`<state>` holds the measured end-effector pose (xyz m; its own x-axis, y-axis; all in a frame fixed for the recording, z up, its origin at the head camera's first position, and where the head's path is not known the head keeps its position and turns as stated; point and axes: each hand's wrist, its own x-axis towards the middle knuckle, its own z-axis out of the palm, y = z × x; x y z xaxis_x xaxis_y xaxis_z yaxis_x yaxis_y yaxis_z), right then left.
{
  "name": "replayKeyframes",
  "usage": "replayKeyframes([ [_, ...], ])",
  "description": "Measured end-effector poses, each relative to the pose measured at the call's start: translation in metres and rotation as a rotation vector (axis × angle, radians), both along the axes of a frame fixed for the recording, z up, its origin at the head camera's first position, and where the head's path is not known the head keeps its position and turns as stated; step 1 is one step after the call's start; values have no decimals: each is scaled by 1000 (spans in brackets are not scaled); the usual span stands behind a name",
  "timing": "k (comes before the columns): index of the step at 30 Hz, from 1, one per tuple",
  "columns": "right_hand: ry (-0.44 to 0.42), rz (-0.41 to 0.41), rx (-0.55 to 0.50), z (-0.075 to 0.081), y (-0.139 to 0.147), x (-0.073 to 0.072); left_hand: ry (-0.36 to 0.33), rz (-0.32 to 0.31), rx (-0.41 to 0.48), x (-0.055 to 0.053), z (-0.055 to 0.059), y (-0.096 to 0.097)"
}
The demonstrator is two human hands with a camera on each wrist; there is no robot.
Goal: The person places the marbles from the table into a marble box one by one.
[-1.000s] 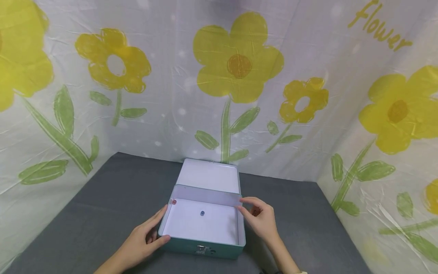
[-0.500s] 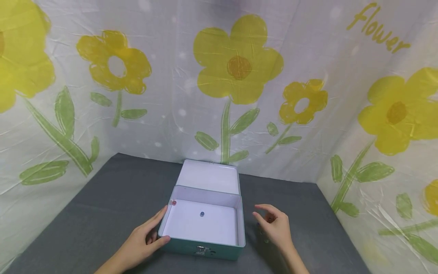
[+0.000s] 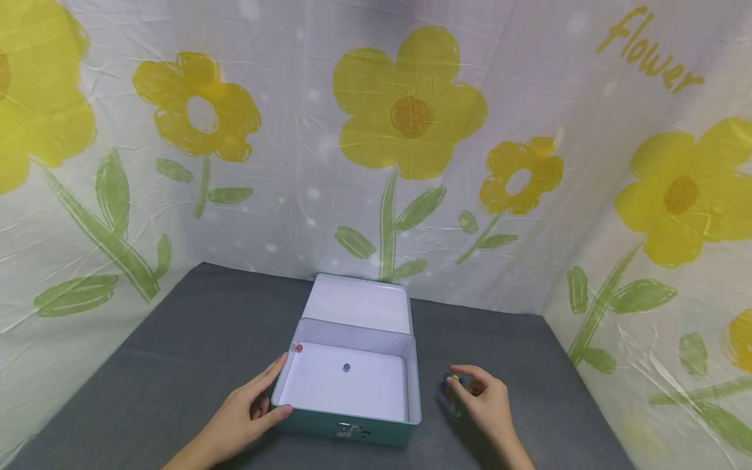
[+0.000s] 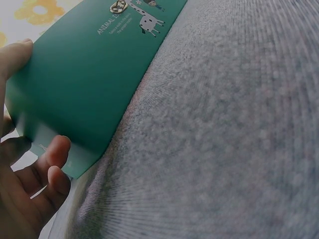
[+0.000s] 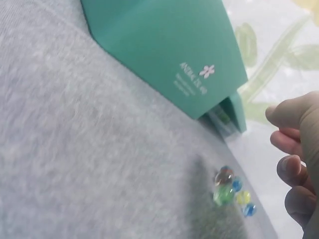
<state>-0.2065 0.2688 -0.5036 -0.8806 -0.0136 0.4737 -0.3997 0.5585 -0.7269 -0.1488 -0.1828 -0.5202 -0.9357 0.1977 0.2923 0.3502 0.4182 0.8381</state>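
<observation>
A green tin box [image 3: 346, 427] with a white inside stands with its lid [image 3: 358, 301] tipped back. Inside it, a red marble [image 3: 299, 348] lies by the back left corner and a blue marble [image 3: 346, 367] near the middle. My left hand [image 3: 243, 408] grips the box's front left corner, thumb at the front rim, fingers along the left side. Right of the box, my right hand [image 3: 484, 398] hovers over a small cluster of glass marbles [image 5: 224, 194], thumb and fingers apart. Green, blue and yellow ones show in the right wrist view.
A dark grey cloth [image 3: 176, 365] covers the table under the box and marbles. Behind and at both sides hangs a white curtain [image 3: 282, 130] printed with yellow flowers. A clasp [image 3: 346, 429] sits on the box's front wall.
My right hand has moved away from the box's right rim, rightward and down to the marbles. My left hand, the box and the two marbles inside have stayed put.
</observation>
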Motion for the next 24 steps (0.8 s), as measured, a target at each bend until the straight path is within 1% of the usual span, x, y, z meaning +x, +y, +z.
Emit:
replayKeyframes([
  [4, -22, -12, 32, -5, 3, 2, 0, -1, 0, 0, 0, 0],
  [10, -6, -11, 111, -16, 4, 5, 34, -8, -16, -1, -2, 0],
  [14, -42, 4, 109, -21, 5, 6, 40, -9, -13, -1, -1, 0],
  [19, -78, -14, 88, -23, 5, 6, 23, -12, 3, 0, 0, 1],
  [24, -97, -32, 97, -23, 6, 4, 7, -2, 1, 1, 0, 0],
])
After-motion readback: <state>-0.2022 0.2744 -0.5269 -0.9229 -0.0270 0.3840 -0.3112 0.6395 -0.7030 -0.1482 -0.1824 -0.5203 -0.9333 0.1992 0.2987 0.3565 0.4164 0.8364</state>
